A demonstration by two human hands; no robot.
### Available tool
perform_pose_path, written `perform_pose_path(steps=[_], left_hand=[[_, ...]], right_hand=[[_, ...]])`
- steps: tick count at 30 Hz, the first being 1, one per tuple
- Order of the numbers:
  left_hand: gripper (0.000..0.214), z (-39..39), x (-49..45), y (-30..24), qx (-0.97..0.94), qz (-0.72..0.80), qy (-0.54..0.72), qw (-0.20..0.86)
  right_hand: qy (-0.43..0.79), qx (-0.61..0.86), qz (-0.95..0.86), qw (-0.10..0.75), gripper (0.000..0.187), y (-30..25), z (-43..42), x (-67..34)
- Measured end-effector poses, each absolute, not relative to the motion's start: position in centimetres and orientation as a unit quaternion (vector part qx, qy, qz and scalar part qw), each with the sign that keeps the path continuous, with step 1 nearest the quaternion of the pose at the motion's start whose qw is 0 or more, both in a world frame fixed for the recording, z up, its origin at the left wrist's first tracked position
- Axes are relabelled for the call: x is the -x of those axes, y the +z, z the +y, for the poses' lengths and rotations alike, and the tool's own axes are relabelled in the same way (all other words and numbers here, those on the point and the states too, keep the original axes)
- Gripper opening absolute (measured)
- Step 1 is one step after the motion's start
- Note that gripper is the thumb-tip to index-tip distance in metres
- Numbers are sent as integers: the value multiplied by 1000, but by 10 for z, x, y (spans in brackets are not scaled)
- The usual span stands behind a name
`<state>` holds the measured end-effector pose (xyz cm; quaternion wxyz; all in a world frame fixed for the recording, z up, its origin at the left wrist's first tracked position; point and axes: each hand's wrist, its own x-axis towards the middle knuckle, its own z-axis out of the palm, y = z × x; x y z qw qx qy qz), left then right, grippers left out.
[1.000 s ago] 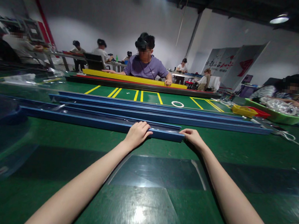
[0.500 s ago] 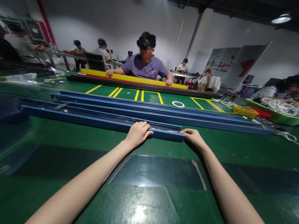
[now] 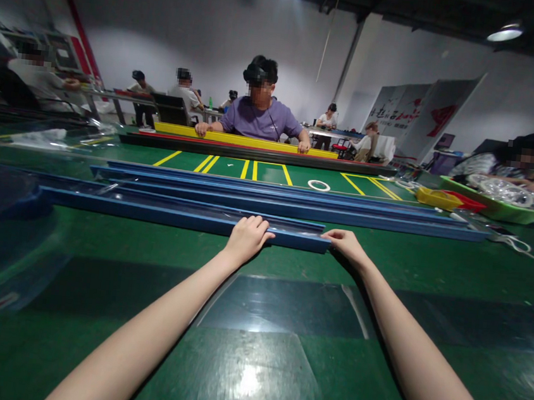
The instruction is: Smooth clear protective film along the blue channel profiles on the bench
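A long blue channel strip [image 3: 151, 212] lies across the green table [image 3: 431, 268], wrapped in clear film. My left hand [image 3: 245, 239] is curled over its near edge, close to its right end. My right hand [image 3: 347, 243] grips the strip's right end with fingertips pinched on it. More long blue strips [image 3: 295, 204] lie side by side just beyond it.
A clear plastic sheet [image 3: 284, 310] lies flat between my forearms. Across the table a person in a purple shirt [image 3: 261, 118] handles a yellow strip [image 3: 244, 140]. A white tape ring [image 3: 317, 185] sits mid-table. A green tray [image 3: 499, 208] with clear bags and a yellow box [image 3: 432, 196] stand far right.
My hands and the blue strip have stayed put. The person opposite has shifted a hand along the yellow strip.
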<state>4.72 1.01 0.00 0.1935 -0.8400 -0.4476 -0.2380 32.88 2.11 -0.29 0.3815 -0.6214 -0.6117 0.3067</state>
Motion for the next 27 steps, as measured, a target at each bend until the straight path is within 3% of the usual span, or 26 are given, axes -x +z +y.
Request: perform_pose_path(steps=[27], left_hand=[[37, 12, -49, -3, 834, -454, -241, 200]], right_hand=[[305, 618, -594, 415, 41, -5, 18, -331]])
